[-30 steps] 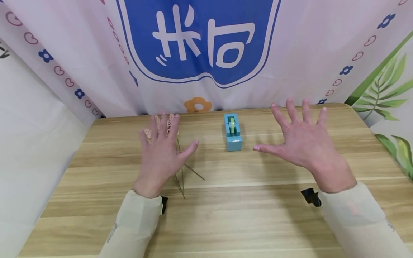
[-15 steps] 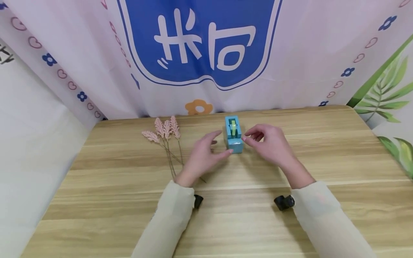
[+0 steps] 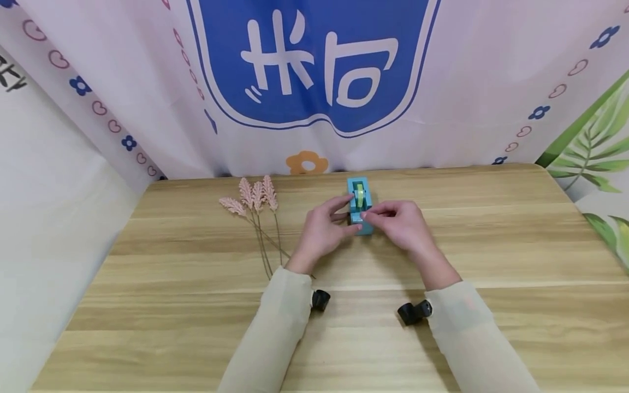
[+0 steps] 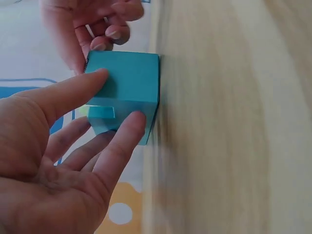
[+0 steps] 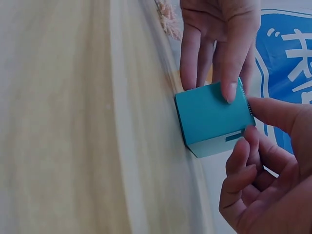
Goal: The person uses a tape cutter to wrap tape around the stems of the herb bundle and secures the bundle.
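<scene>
Printed cloth (image 3: pixel 472 98): hangs behind counter (image 3: pixel 496 234). Counter: wood-grain top. Pink flowers (image 3: pixel 257 195): lie on counter at left, stems crossing. My left hand (image 3: pixel 324 228): grips blue tape dispenser (image 5: pixel 209 117), thumb on front face, fingers at left side. My right hand (image 3: pixel 407 228): thumb and forefinger at dispenser's top front edge; cannot tell whether pinching. Dispenser: near counter's far edge. Tape roll (image 3: pixel 360 195): yellow-green, seated inside dispenser.

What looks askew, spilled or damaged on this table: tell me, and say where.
One minor thing: on the tabletop, the leftmost pink flower lies aslant, its stem crossing other stems, so the layout looks untidy. Nothing looks spilled or damaged; the teal tape dispenser stands upright, held by the left hand.
</scene>
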The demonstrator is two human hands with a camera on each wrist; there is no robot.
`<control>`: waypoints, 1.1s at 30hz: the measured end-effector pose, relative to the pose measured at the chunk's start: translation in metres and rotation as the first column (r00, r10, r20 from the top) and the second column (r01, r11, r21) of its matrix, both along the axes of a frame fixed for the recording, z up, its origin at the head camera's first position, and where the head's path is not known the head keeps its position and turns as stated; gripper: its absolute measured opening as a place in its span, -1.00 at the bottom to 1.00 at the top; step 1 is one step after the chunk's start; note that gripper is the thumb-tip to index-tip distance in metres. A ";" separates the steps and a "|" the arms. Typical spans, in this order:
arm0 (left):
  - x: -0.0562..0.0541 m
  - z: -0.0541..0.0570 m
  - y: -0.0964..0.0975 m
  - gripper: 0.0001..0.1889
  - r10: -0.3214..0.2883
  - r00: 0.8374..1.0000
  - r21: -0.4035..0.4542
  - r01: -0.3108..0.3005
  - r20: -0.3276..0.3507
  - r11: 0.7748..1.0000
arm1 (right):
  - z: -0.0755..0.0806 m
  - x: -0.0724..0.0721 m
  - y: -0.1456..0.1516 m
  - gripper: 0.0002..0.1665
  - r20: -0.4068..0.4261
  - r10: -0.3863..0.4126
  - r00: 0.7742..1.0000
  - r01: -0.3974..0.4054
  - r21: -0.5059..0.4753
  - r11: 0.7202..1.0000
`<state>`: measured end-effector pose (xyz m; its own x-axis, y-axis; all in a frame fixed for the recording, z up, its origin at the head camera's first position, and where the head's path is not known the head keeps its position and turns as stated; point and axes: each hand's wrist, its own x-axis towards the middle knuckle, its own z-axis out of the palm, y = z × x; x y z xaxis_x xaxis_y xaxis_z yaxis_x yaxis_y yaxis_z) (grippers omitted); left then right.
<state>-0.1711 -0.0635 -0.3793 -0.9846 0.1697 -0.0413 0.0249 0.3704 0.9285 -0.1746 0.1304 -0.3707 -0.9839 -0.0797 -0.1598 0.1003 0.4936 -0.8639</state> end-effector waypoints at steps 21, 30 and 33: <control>-0.005 0.009 -0.003 -0.32 0.024 0.964 0.160 -0.069 0.265 0.985 | 0.001 -0.001 -0.006 -0.62 0.185 -0.111 0.976 0.142 -0.165 0.976; -0.006 0.008 -0.005 -0.32 -0.001 0.965 0.197 -0.052 0.263 0.979 | 0.000 -0.001 -0.005 -0.62 0.192 -0.134 0.972 0.175 -0.215 0.961; -0.005 0.007 -0.007 -0.33 -0.003 0.965 0.207 -0.053 0.263 0.977 | -0.001 -0.001 -0.006 -0.61 0.193 -0.138 0.971 0.181 -0.230 0.956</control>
<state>-0.1766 -0.0707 -0.3727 -0.9485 0.1776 -0.2624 -0.2346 0.1634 0.9583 -0.1756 0.1243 -0.3719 -0.9458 0.0181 -0.3244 0.3193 0.2352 -0.9180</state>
